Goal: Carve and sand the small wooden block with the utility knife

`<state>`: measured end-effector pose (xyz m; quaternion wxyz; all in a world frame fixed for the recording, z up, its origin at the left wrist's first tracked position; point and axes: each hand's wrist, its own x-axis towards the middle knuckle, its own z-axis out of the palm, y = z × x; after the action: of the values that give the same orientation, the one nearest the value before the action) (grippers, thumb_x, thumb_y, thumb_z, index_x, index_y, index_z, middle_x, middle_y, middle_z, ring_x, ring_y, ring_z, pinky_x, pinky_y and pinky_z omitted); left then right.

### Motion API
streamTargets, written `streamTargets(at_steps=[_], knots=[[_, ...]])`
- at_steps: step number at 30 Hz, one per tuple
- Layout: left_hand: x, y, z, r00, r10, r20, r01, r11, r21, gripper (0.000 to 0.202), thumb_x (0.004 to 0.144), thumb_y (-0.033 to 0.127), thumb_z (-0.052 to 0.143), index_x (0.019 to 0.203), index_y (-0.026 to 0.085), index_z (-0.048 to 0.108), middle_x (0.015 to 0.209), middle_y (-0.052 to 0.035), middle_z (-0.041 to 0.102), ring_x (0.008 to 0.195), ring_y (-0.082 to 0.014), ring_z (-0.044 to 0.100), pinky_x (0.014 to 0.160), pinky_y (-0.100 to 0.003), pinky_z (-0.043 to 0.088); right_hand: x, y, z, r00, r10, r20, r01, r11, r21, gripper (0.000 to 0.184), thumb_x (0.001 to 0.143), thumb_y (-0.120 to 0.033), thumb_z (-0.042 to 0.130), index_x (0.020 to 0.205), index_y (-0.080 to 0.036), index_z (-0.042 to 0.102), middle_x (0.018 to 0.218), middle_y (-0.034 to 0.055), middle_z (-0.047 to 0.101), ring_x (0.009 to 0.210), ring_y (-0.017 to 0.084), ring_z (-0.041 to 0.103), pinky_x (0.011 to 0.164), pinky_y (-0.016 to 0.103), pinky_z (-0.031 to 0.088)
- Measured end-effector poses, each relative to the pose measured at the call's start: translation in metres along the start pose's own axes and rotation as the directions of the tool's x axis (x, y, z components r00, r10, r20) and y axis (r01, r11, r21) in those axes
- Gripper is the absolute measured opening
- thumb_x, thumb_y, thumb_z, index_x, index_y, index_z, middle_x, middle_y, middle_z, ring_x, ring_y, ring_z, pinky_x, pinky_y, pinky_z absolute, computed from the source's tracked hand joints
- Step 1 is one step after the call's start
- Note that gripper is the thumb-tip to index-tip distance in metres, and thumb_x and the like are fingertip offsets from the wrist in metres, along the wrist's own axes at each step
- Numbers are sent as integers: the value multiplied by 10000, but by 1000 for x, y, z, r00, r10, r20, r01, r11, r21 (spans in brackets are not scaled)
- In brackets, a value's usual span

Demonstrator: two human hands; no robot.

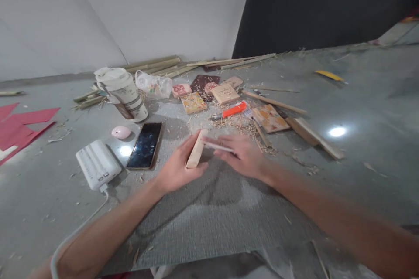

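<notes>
My left hand (178,166) is closed around a pale wooden block (197,150), which stands on its narrow edge and leans slightly. To its right, my right hand (244,157) grips a thin, flat, whitish piece (220,144) between thumb and fingers. One end of that piece is close to the block's side; motion blur hides whether they touch. Beyond both hands, an orange box cutter (234,109) lies among curled wood shavings (234,125). Around it are a carved wooden block (225,93) and patterned square blocks (194,103) (270,117).
A phone (145,145), a white power bank (98,163) with a cable, a pink egg-shaped case (121,132) and a lidded cup (122,91) stand left. Wood strips (314,137) lie right, with a yellow cutter (328,75) farther off. Red paper (24,126) is far left.
</notes>
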<state>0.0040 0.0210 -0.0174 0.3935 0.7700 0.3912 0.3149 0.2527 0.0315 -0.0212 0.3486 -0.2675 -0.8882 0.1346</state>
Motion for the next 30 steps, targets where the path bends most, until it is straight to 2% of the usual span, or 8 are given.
streamTargets(at_steps=[4,8,10,15,19,21,26,30], knots=[[0,1,0,998,11,54,-11,1000,-12,841,812,314,727,1620,214,520,1493,-135,684,1358,-377,670,1209,-557,525,-1,-6,1,986,-159,42,157,986,48,449,1224,-432,428,1579,-283,658,1024,39,783,789,156,674,705,277,490],[1,0,1,1000,-13,-2,13,1000,-9,806,879,342,707,1643,202,494,1602,-156,625,1460,-390,610,1275,-589,455,0,2,-3,1000,15,8,-15,999,-42,447,1228,-417,415,1577,-287,663,934,23,748,782,167,659,720,288,474],[0,0,1,1000,0,-6,0,1000,-14,816,869,336,715,1643,203,492,1605,-159,623,1451,-391,615,1262,-576,470,-1,1,-3,999,35,11,-35,998,-45,460,1227,-425,416,1606,-283,635,953,31,759,820,177,676,748,295,492],[0,1,0,998,29,59,-31,999,23,873,798,313,740,1631,215,500,1480,-141,676,1337,-382,676,1169,-541,553,-3,-3,1,985,-153,80,150,988,41,455,1220,-453,427,1593,-317,649,968,22,760,764,156,652,710,277,492],[1,0,1,1000,14,3,-14,1000,12,794,882,336,709,1638,224,495,1609,-148,616,1460,-393,606,1264,-590,464,0,6,-2,1000,6,19,-6,999,-32,451,1225,-420,413,1605,-329,638,984,31,771,791,172,666,749,295,511],[1,-1,1,1000,15,4,-15,1000,5,791,885,339,707,1637,215,492,1607,-153,616,1441,-391,619,1257,-592,470,0,4,-2,1000,27,7,-26,999,-32,458,1223,-421,423,1615,-307,628,1027,49,791,848,184,696,779,304,530],[0,-1,1,997,35,66,-36,999,14,891,813,341,766,1640,191,471,1480,-154,671,1317,-380,679,1170,-573,548,-3,-8,1,982,-166,92,163,986,38,449,1218,-431,442,1598,-300,642,1052,38,798,841,160,704,739,277,519],[1,-2,1,1000,21,9,-21,1000,12,836,869,343,725,1652,206,465,1597,-168,613,1423,-395,630,1243,-595,486,-1,5,-5,999,-2,32,3,999,-40,441,1227,-426,411,1572,-326,667,1108,45,812,887,169,722,787,293,529]])
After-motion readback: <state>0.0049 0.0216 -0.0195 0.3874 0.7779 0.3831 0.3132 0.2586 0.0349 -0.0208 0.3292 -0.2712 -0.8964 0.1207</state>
